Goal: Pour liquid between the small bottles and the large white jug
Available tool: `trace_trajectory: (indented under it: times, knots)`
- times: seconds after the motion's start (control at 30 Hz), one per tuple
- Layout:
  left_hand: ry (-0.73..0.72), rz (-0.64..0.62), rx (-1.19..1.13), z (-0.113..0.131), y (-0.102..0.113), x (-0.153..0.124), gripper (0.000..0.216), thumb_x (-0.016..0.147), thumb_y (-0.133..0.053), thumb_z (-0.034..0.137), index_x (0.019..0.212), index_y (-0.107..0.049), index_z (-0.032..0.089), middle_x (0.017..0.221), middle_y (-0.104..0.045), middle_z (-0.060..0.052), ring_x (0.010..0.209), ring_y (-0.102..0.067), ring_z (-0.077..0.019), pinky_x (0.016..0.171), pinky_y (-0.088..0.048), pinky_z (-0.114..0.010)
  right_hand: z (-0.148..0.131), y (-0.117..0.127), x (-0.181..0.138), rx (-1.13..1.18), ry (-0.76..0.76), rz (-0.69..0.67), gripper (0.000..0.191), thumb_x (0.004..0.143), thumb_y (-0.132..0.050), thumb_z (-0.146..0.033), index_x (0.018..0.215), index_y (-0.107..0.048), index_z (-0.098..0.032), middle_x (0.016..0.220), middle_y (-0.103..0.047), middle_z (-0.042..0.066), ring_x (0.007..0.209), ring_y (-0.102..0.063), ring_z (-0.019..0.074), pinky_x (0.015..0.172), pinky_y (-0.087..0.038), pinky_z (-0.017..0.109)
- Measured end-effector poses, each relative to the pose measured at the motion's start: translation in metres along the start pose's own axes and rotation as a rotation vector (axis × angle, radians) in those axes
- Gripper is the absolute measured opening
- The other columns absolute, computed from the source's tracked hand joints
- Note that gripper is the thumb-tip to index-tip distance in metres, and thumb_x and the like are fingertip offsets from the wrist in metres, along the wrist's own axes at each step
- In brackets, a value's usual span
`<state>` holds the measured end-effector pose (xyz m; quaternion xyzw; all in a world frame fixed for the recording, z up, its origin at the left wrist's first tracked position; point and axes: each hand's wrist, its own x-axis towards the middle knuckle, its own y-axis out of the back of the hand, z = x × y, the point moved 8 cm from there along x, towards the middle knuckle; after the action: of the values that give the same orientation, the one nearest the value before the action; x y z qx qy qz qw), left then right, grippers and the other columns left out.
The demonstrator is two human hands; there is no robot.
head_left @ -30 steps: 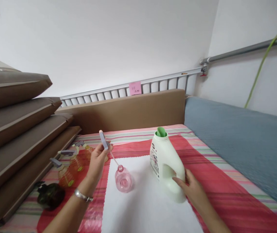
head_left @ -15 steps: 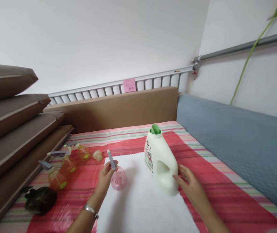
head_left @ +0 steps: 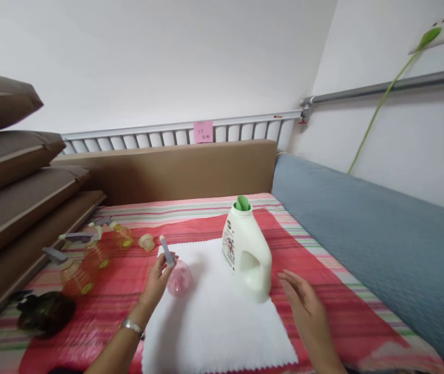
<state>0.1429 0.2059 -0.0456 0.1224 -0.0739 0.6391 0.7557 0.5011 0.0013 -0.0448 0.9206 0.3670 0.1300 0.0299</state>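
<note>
My left hand (head_left: 157, 278) is closed around the neck of a clear pink pump bottle (head_left: 180, 281) with a grey nozzle. The bottle is on or just over the left part of a white cloth (head_left: 222, 330); which of the two I cannot tell. A pale green detergent jug (head_left: 250, 236) stands upright on the cloth, uncapped, with a green spout in its mouth. Just right of the jug's handle side, my right hand (head_left: 305, 301) is held apart from it, fingers extended and empty.
At the left stand several yellowish pump bottles (head_left: 74, 278) and a dark green bottle (head_left: 46, 313). A cream cap (head_left: 146, 242) lies behind my left hand. Stacked brown cushions (head_left: 19, 218) border the left, a brown panel (head_left: 175, 171) the back, a blue padded side (head_left: 370, 223) the right.
My right hand has come off the detergent jug and moved to its right. The left hand keeps hold of the pink bottle. The whole view has shifted slightly.
</note>
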Motion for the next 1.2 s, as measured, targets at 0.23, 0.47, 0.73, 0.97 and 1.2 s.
trace_trajectory:
  times: [0.23, 0.47, 0.73, 0.97, 1.2]
  knots:
    - [-0.034, 0.014, 0.004, -0.003, 0.000, -0.002, 0.033, 0.075, -0.064, 0.045, 0.094, -0.061, 0.017, 0.092, -0.065, -0.008, 0.092, -0.062, -0.0239, 0.085, -0.046, -0.036, -0.019, -0.029, -0.054, -0.123, 0.211, -0.131, 0.029, 0.082, -0.057, -0.046, 0.093, -0.067, -0.021, 0.093, -0.071, 0.008, 0.088, -0.065, 0.0236, 0.079, -0.052, 0.032]
    - [-0.084, 0.010, 0.066, 0.005, -0.005, -0.007, 0.025, 0.079, -0.059, 0.042, 0.089, -0.061, 0.019, 0.090, -0.065, -0.007, 0.088, -0.059, -0.0232, 0.084, -0.043, -0.036, -0.012, -0.096, -0.097, -0.138, 0.219, -0.466, 0.021, 0.083, -0.058, -0.040, 0.089, -0.069, -0.023, 0.085, -0.072, 0.005, 0.077, -0.066, 0.0201, 0.071, -0.053, 0.027]
    - [-0.068, 0.000, 0.089, 0.004, -0.011, -0.009, 0.025, 0.080, -0.059, 0.040, 0.093, -0.059, 0.020, 0.092, -0.065, -0.007, 0.090, -0.059, -0.0238, 0.084, -0.043, -0.036, 0.005, -0.147, -0.105, -0.130, -0.002, -0.634, 0.026, 0.077, -0.057, -0.041, 0.092, -0.067, -0.022, 0.092, -0.072, 0.007, 0.080, -0.066, 0.0223, 0.070, -0.051, 0.031]
    - [-0.053, -0.020, 0.031, 0.002, 0.000, -0.012, 0.024, 0.079, -0.061, 0.039, 0.093, -0.061, 0.020, 0.094, -0.067, -0.006, 0.089, -0.059, -0.0227, 0.083, -0.043, -0.035, 0.022, -0.206, -0.087, -0.079, -0.217, -0.665, 0.055, 0.058, -0.061, -0.037, 0.109, -0.061, -0.017, 0.113, -0.065, 0.014, 0.091, -0.064, 0.0276, 0.078, -0.049, 0.038]
    - [0.004, 0.062, -0.112, -0.009, 0.022, -0.014, 0.027, 0.080, -0.061, 0.042, 0.093, -0.061, 0.018, 0.100, -0.066, -0.009, 0.091, -0.059, -0.0227, 0.085, -0.045, -0.036, 0.033, -0.263, -0.069, 0.043, -0.359, -0.639, 0.059, 0.051, -0.070, -0.039, 0.105, -0.059, -0.017, 0.104, -0.065, 0.011, 0.085, -0.064, 0.0279, 0.071, -0.049, 0.040]
